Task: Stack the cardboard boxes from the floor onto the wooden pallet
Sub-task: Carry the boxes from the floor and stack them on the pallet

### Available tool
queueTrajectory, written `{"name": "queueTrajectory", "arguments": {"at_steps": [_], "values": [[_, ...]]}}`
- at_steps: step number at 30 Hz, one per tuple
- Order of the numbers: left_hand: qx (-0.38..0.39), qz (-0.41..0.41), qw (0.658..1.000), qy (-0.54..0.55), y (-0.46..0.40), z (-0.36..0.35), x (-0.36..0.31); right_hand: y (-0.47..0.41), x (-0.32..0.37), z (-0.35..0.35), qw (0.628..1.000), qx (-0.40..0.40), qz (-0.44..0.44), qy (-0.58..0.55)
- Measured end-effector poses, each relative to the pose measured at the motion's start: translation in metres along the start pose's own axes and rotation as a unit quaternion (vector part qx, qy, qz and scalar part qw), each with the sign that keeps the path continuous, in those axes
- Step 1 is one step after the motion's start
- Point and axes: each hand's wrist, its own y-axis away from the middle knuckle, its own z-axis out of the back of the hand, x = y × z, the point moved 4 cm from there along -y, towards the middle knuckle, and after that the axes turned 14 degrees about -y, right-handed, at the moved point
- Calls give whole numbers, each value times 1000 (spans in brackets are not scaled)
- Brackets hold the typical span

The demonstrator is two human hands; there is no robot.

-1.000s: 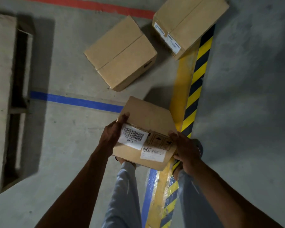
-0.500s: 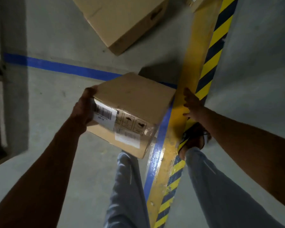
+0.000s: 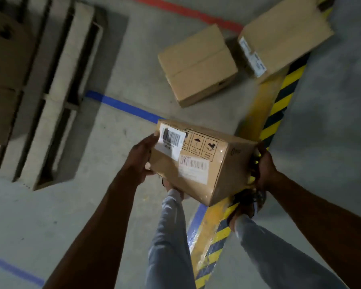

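Two hands hold one small cardboard box in the air above the concrete floor, over the person's grey trouser legs. The left hand grips the box's left end, thumb curled onto the near face just below a white barcode label. The right hand presses against the right end, its fingers wrapped round the far edge and mostly hidden behind the box. A second printed label and a row of handling symbols sit on the face turned to the camera.

Farther off, two larger cardboard boxes lie on the floor: one taped box in the middle, and just to its right a labelled box resting partly on the yellow-and-black hazard strip. They sit close together; whether they touch is unclear.

At far left stands the wooden pallet, its slats bare on the right side, with stacked brown boxes on its left part, cut off by the frame edge. A blue floor line runs from the pallet toward the held box, and a red line crosses the far floor.
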Motion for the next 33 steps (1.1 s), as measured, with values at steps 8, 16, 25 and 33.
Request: {"name": "queueTrajectory", "arguments": {"at_steps": [8,16,25,33], "values": [[-95,-133,981,105,297,9,-46,308,93,94,997,40,30,56],[-180,-84,954,222,429,2,76,437,82,117,978,39,109,171],[-206,-127,952,189,475,141,222,519,-85,42,957,90,99,259],[-273,-74,938,201,487,309,328,568,-241,-69,932,152,78,320]]}}
